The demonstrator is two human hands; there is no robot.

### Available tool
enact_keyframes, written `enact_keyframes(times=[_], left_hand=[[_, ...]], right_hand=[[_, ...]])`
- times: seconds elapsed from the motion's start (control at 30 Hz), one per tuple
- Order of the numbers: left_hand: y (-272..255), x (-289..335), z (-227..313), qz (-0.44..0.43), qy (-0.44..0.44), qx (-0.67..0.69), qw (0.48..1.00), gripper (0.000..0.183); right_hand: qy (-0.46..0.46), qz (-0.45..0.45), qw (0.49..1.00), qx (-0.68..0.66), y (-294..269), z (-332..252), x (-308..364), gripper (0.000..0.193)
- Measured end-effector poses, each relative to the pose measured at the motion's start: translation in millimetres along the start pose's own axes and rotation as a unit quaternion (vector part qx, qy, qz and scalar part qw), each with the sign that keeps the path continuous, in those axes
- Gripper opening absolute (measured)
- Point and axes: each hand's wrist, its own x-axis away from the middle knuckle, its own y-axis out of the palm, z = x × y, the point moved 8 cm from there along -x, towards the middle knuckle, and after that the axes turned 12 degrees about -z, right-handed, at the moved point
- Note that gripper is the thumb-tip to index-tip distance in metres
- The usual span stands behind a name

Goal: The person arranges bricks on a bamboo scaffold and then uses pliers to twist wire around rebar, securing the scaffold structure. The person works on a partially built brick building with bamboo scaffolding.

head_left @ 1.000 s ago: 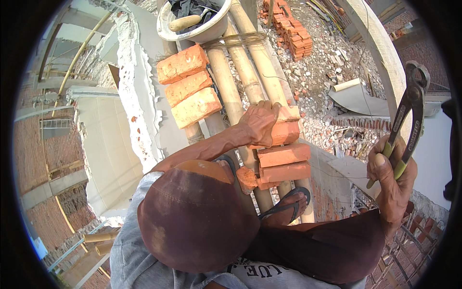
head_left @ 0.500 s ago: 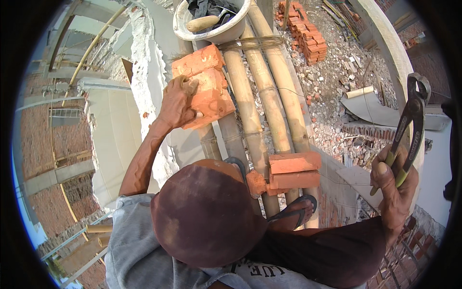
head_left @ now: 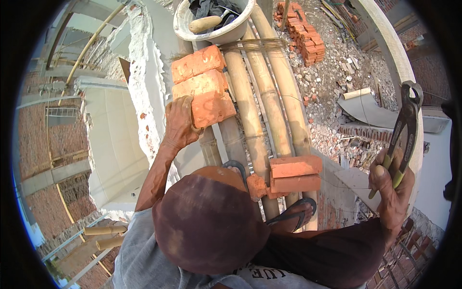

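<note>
My left hand (head_left: 181,121) is closed round the left end of the nearest orange brick (head_left: 211,110), its fingers curled over the top edge. Two more bricks lie directly beyond it in a row, a middle brick (head_left: 197,84) and a far brick (head_left: 198,64). Off to the right, my right hand (head_left: 393,185) is wrapped round the green-ended handles of dark pincers (head_left: 403,130), whose rounded jaws point up and away. The handles stand slightly apart.
Bamboo poles (head_left: 269,91) run lengthwise beneath the bricks. Nearer me, more bricks (head_left: 296,174) rest on them beside my sandalled foot (head_left: 303,212). A white basin (head_left: 216,34) holds a wooden-handled tool and dark cloth. Left stands a broken white wall edge (head_left: 149,96); rubble (head_left: 332,108) lies below right.
My left hand has slid back toward me, from atop the middle brick to the left end of the nearest one. My right hand has dropped slightly, still holding the pincers.
</note>
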Motion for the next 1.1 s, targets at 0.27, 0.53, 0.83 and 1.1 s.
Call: enact_keyframes(times=[0.27,0.53,0.83,1.1], left_hand=[[-32.6,12.6,25.8,-0.046,0.056,0.051,0.996,0.078],[36.6,7.2,19.4,-0.083,-0.044,-0.035,0.995,0.093],[38.0,6.8,70.7,-0.039,0.008,0.017,0.999,0.108],[86.5,14.0,279.5,-0.197,0.314,0.116,0.922,0.111]], right_hand=[[-0.007,-0.020,1.000,0.007,-2.2,5.9,-4.4,0.030],[0.001,-0.030,0.999,-0.018,1.0,6.2,-6.8,0.030],[0.002,-0.031,0.999,0.013,-2.7,7.5,-3.1,0.032],[-0.055,0.018,0.997,0.056,-2.5,7.8,-0.5,0.031]])
